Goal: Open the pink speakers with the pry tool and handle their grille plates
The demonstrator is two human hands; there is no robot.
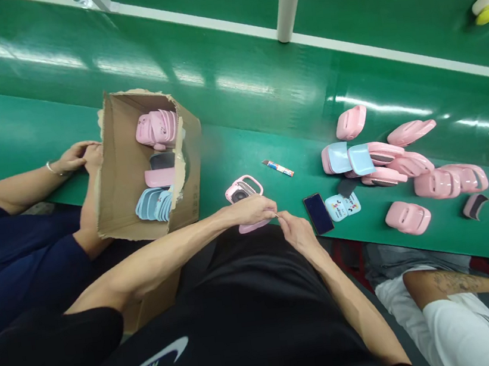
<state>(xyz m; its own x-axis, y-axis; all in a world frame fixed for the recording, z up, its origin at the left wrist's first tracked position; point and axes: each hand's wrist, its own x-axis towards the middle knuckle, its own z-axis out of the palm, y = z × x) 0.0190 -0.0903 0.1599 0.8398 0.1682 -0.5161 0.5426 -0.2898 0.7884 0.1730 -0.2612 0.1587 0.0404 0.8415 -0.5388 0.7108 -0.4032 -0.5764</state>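
Note:
My left hand (252,209) is closed in a pinch at the table's front edge, partly over a pink plastic housing (244,180) with a loop handle and a dark round part inside. My right hand (298,233) is also pinched shut, its fingertips almost meeting the left ones. Something thin and tiny seems to run between the fingertips; it is too small to name. Beneath my left wrist a flat pink piece (253,227) shows at the edge, partly hidden by the hand.
A cardboard box (194,177) with pink and blue covers stands at left, a co-worker's hands (82,153) beside it. Right of me lie a cutter knife (278,167), a phone (318,214), blue printed covers (342,207) and several pink housings (406,217). Another person sits at right.

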